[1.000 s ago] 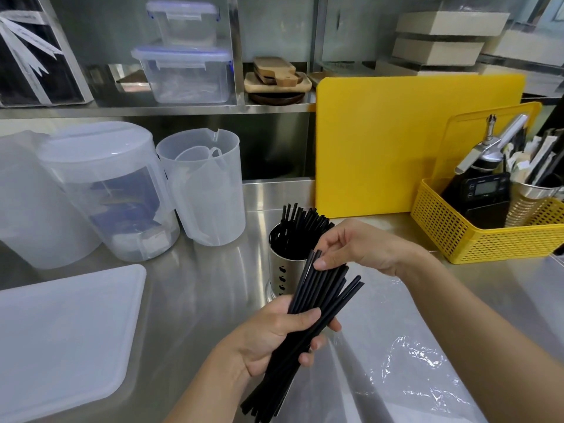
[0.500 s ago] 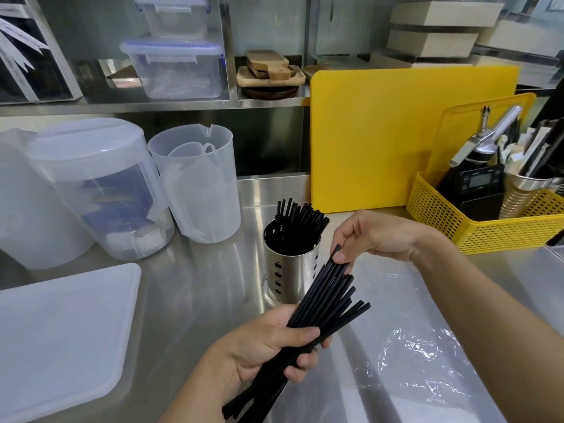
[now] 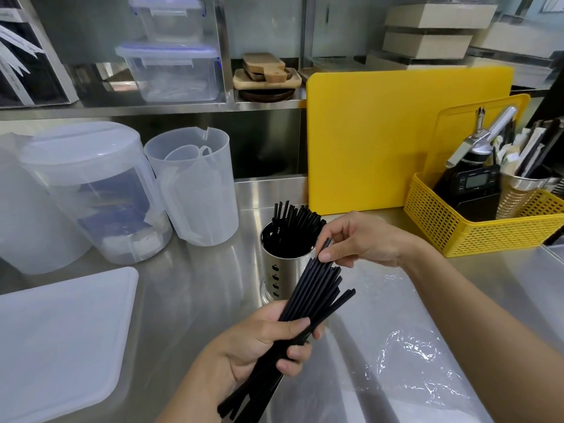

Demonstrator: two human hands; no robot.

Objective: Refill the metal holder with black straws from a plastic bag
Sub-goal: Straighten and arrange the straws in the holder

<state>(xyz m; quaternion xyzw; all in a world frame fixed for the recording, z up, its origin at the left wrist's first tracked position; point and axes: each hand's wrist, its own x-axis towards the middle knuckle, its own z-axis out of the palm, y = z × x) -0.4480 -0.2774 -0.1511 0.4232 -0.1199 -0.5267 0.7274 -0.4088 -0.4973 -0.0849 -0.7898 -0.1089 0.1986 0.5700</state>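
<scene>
My left hand [image 3: 259,346] grips a bundle of black straws [image 3: 308,300] around its middle, tips slanting up to the right. My right hand [image 3: 357,239] pinches the top end of one straw from that bundle between thumb and fingers. Just behind the bundle stands the perforated metal holder [image 3: 274,270], upright on the steel counter, with several black straws [image 3: 294,222] standing in it. A clear plastic bag [image 3: 406,355] lies flat on the counter under my right forearm.
A yellow mesh basket [image 3: 476,227] with tools sits at the right, a yellow cutting board [image 3: 381,141] leans behind it. Clear plastic jugs [image 3: 195,184] stand at the left, and a white lid [image 3: 61,340] lies front left. Shelves with boxes run along the back.
My right hand shifted from the bundle's left edge to its top right tip and now pinches one straw. The left hand keeps hold of the bundle.
</scene>
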